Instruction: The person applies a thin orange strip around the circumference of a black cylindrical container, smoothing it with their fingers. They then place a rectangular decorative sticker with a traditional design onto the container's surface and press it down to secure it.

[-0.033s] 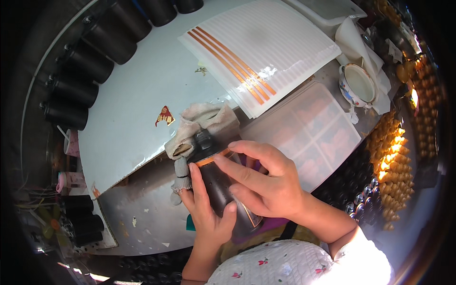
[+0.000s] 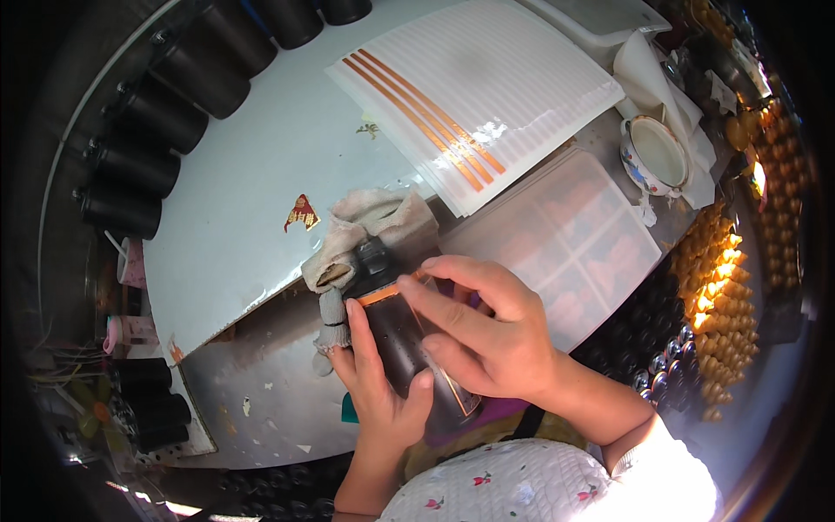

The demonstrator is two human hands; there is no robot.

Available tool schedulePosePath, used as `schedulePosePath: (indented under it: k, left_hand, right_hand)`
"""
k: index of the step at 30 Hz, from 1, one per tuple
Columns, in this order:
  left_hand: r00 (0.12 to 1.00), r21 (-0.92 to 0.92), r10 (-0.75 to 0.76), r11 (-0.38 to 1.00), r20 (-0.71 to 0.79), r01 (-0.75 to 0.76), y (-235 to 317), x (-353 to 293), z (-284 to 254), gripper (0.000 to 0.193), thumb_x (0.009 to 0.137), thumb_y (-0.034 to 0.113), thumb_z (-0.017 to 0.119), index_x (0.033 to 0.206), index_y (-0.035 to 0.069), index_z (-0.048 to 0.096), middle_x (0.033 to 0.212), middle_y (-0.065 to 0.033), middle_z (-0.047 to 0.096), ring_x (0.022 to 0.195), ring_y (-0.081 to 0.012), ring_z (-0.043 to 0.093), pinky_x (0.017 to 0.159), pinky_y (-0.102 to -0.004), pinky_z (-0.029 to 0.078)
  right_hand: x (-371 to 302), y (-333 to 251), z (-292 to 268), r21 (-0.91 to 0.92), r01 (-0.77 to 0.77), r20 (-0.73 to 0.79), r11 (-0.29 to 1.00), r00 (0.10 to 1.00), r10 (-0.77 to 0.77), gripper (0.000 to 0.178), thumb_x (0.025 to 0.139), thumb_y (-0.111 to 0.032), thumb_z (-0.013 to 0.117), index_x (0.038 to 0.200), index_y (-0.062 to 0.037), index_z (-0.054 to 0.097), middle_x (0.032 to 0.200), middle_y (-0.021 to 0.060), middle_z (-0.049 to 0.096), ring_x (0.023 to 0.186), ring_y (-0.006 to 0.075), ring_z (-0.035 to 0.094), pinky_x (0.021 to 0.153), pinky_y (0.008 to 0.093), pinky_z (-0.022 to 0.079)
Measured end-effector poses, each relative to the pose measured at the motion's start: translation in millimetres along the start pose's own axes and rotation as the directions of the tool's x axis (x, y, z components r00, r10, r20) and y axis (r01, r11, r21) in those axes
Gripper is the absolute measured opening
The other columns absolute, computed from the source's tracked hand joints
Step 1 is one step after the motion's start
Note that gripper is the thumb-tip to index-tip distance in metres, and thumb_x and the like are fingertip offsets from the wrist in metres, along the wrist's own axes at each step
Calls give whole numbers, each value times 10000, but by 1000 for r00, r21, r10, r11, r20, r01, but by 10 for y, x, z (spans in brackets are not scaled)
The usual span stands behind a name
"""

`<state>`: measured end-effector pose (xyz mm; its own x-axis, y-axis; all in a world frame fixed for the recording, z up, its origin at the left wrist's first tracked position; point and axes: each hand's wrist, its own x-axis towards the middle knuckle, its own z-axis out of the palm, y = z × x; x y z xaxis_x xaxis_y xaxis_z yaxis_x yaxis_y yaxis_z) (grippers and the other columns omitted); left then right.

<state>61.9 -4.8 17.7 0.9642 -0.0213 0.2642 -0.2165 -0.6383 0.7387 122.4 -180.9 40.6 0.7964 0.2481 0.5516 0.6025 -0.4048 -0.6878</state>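
Observation:
A black bottle [image 2: 396, 335] with a narrow dark neck lies tilted in front of me, neck pointing away. My left hand [image 2: 383, 409] is closed round its left side, thumb near the bottle's middle. Around the shoulder runs a shiny copper-coloured strip [image 2: 380, 296]. My right hand [image 2: 496, 335] lies over the bottle's right side, with fingertips touching the shoulder by the strip and the thumb lower on the body. The neck rests against a bunched beige cloth [image 2: 383, 213]. A grey fabric-wrapped piece [image 2: 333, 309] sits beside my left fingers.
A white backing sheet [image 2: 522, 78] with several copper strips [image 2: 426, 113] lies ahead, above a translucent lidded box [image 2: 557, 252]. Several black bottles [image 2: 165, 113] line the left edge. An enamel cup [image 2: 657, 157] stands at right. A red-and-gold scrap [image 2: 302, 213] lies on the board.
My right fingertip has lifted slightly and shifted right off the strip's middle, so more of the strip shows. My left hand and the bottle stay in place.

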Motion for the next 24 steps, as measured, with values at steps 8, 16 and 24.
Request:
schedulePosePath:
  k: [8, 16, 24]
  left_hand:
    - [996, 146, 90, 985, -5, -88, 70, 10, -59, 765, 944, 355, 574, 1543, -58, 338, 1501, -280, 403, 1408, -463, 315, 1181, -587, 168]
    - [945, 496, 215, 810, 245, -313, 581, 313, -91, 623, 867, 118, 516, 1488, 76, 513, 1114, -126, 607, 1440, -449, 367, 1180, -683, -65]
    - [903, 436, 278, 804, 327, -405, 532, -197, -94, 851, 811, 457, 761, 1514, 83, 461, 1443, -216, 496, 1447, -566, 259, 1110, -759, -95]
  right_hand:
    - [-53, 38, 46, 145, -150, -42, 978, 987, 158, 501, 810, -17, 705, 1306, 11, 642, 1227, 161, 617, 955, 287, 678, 812, 348, 562]
    - [-141, 26, 136, 353, -263, -74, 898, 949, 306, 552, 891, -12, 648, 1431, -4, 533, 1252, 150, 618, 1017, 240, 650, 850, 328, 542]
    - [-293, 433, -74, 958, -284, 51, 26, 259, 965, 358, 1086, -343, 426, 1232, -84, 625, 1133, 54, 628, 929, 125, 576, 730, 285, 499]
